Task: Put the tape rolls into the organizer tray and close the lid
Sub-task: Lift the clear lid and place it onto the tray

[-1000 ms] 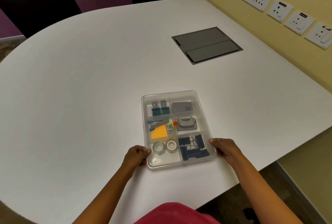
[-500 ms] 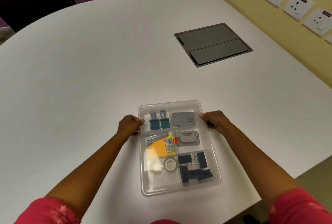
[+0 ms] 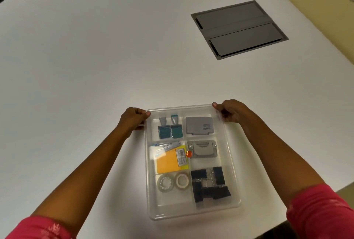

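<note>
Two hands are on the far corners of the tray point(image 3: 232, 162): your left hand point(image 3: 133, 119) has its grip curled tight on the far-left corner, thumb on the rim, and your right hand point(image 3: 229, 110) is closed the same way on the far-right corner. A second ago both gripped the near corners; half a second ago they were already along the sides toward the far end, and now they sit at the far edge itself. I judge from that walk around the rim that you are pressing the lid point(image 3: 191, 109) down corner by corner, and the far edge is the last to seat.

Both tape rolls point(image 3: 173, 181) lie side by side in the near-left compartment, the clear one left of the white one, touching or nearly so. So the loading part looks done. The clear lid seems to cover the whole tray, though its transparency makes it hard to tell whether every edge has seated.

Beyond the tray, the counter point(image 3: 86, 56) is white, with a grey hatch point(image 3: 239, 29) set into it well away toward the far right.
</note>
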Demonstrator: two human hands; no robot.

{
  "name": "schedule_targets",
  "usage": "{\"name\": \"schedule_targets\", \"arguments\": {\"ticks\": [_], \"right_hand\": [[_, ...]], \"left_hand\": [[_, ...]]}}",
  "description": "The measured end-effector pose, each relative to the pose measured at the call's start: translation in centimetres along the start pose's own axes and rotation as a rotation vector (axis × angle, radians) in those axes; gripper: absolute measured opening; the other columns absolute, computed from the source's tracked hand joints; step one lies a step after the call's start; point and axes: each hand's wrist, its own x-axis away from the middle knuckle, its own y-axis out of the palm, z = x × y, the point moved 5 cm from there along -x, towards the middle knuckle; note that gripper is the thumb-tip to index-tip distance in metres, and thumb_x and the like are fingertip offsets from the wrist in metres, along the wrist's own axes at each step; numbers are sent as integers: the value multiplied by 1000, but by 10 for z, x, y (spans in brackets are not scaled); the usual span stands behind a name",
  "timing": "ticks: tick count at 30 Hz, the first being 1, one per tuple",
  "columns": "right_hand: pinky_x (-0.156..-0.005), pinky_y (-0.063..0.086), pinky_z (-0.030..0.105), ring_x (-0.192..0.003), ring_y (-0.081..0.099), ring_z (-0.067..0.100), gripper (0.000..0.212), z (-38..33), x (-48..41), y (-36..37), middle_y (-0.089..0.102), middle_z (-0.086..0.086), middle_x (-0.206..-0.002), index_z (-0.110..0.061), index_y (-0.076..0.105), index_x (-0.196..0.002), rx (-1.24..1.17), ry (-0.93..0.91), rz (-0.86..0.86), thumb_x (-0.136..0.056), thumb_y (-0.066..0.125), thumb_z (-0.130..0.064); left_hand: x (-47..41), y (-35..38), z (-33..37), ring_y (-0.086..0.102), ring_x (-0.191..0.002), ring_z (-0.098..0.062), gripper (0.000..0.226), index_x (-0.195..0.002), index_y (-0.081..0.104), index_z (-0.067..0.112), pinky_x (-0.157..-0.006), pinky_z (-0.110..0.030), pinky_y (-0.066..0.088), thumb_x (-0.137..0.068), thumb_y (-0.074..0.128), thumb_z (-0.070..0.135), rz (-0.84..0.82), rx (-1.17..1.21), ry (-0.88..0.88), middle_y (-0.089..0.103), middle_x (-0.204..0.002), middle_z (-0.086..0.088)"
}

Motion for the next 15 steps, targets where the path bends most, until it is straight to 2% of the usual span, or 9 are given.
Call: {"name": "schedule_targets", "arguments": {"ticks": [3,7,9,11,13,15], "right_hand": [[-58,45,28,-60,43,17,29,3,-1,-1,45,7,-65,-5,49,-71,-28,2,-19,-86,69,-19],[-57,46,28,-61,46,17,27,8,1,-1,49,7,-67,-5,51,-73,-60,7,-21,-85,70,-20],[-57,47,28,-62,48,17,26,10,5,-2,51,7,-68,-4,53,-75,-80,-7,-8,-85,71,-21],[-66,50,31,-69,51,19,25,12,10,-3,54,7,-72,-2,56,-83,-116,-63,19,-83,72,-21],[-79,51,37,-80,55,23,26,16,18,-3,60,9,-79,-3,61,-90,-74,-199,111,-83,73,-24],[-89,48,38,-92,57,25,30,25,33,-1,63,11,-97,-6,61,-102,76,-382,295,-86,68,-31]], "left_hand": [[-3,0,4,59,-91,-30,33,-106,61,-6,-85,-38,53,-88,63,22,-22,-43,-35,61,-101,-18],[-5,4,9,57,-85,-32,23,-78,54,1,-89,-41,52,-88,63,19,4,-84,-91,58,-95,-20],[-4,5,10,56,-85,-31,24,-73,51,4,-88,-40,51,-89,62,19,-1,-70,-95,57,-96,-19],[-2,7,11,56,-87,-31,20,-84,56,1,-88,-41,51,-89,61,20,4,-54,-46,58,-98,-20],[7,7,9,59,-93,-31,22,-99,58,3,-89,-40,52,-89,62,23,101,-100,63,62,-107,-20],[26,13,3,56,-112,-31,41,-122,51,7,-95,-37,47,-89,60,29,262,-239,240,57,-126,-16]]}}
